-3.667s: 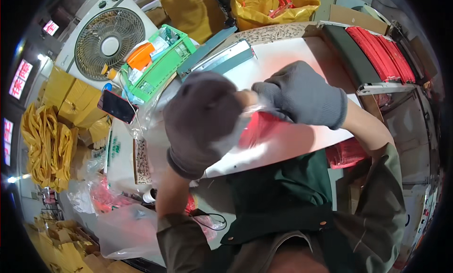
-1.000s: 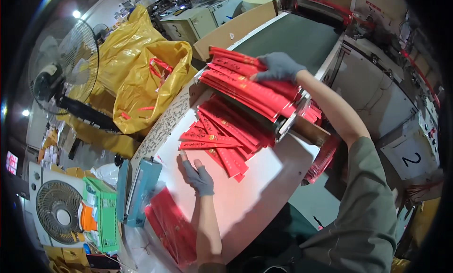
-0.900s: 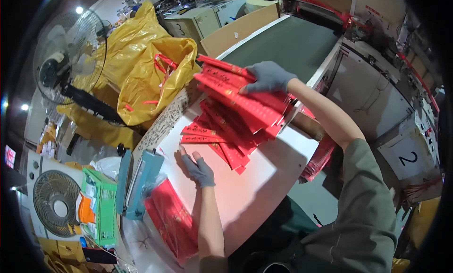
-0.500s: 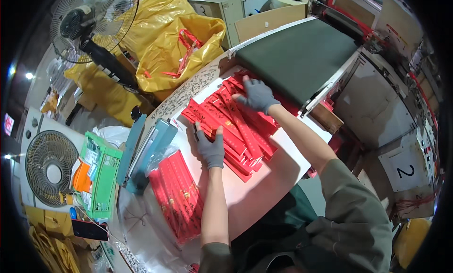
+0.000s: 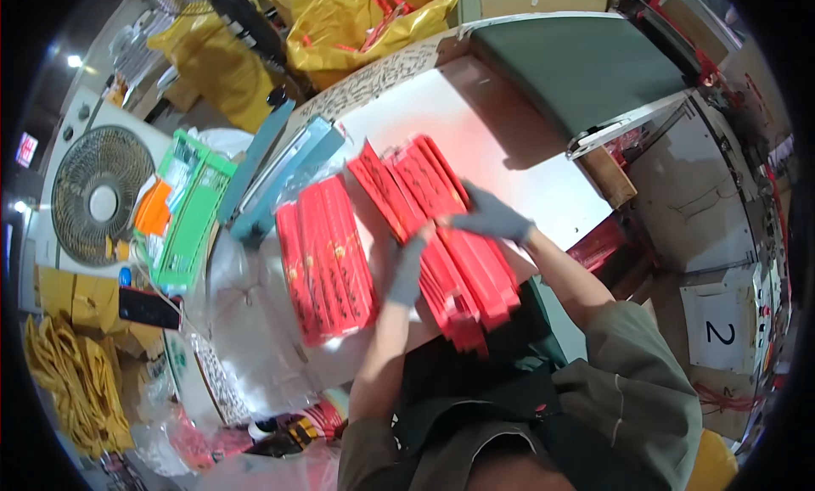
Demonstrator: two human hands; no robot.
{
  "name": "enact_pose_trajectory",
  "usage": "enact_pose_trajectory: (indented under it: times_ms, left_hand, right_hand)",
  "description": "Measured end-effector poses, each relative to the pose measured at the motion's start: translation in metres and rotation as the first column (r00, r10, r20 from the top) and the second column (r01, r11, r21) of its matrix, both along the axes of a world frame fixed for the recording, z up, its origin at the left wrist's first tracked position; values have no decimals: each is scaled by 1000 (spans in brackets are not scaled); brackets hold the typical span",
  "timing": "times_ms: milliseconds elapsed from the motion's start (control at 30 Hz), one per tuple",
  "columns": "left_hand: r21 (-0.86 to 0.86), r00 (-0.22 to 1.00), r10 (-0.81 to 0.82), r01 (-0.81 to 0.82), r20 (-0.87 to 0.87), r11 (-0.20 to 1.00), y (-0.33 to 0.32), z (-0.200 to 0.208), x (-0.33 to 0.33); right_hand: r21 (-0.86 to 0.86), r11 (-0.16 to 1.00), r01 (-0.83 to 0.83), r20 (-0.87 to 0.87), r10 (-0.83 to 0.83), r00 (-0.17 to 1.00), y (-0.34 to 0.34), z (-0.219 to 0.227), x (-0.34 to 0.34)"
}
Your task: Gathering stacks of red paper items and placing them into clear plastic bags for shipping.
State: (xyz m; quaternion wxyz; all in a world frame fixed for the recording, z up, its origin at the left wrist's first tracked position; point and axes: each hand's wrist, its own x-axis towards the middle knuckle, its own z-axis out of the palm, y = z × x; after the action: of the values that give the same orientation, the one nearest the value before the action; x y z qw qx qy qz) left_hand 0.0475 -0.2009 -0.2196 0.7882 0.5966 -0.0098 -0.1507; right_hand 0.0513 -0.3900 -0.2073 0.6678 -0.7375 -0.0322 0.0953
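Observation:
Both hands wear grey gloves with bare fingertips. Between them is a thick bunch of long, narrow red packets (image 5: 467,274) with dark print, tilted and split into two rough stacks. My left hand (image 5: 406,273) presses along the bunch's left side, partly blurred. Over its right side closes my right hand (image 5: 491,217), thumb across the middle and fingers around the outer edge. The bunch's lower end reaches past the near table edge, close to my body. Left of my left hand, a neat bundle of red packets (image 5: 325,258) lies in clear plastic.
A green-topped conveyor belt (image 5: 577,75) ends at the white table (image 5: 407,109). Left stand a teal bag sealer (image 5: 284,181), a green basket (image 5: 188,228) and a box fan (image 5: 103,202); a phone (image 5: 149,309) lies below them. A yellow bag (image 5: 365,54) sits beyond the table.
The loose, spread packets are now gathered into a tighter bunch and brought nearer to me. Both hands have moved closer together around it, and the view has shifted.

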Motion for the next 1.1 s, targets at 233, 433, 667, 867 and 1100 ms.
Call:
enact_pose_trajectory:
  times_ms: [233,433,667,867,1100]
  left_hand:
    - [470,842,-465,304,275,829,62,5,-138]
    - [219,953,-116,55,279,974,47,106,-109]
    - [243,447,-94,-288,890,926,45,138,-68]
    - [-39,855,-67,101,514,994,46,134,-67]
    - [277,930,-288,222,227,935,63,83,-112]
  right_hand:
    - [49,954,-297,72,293,953,21,-4,-156]
    - [-21,990,-142,329,141,934,39,78,-109]
    - [312,906,-285,364,164,917,45,126,-71]
    - [211,962,-176,656,-6,755,68,143,-79]
    - [295,826,-480,219,431,875,65,107,-77]
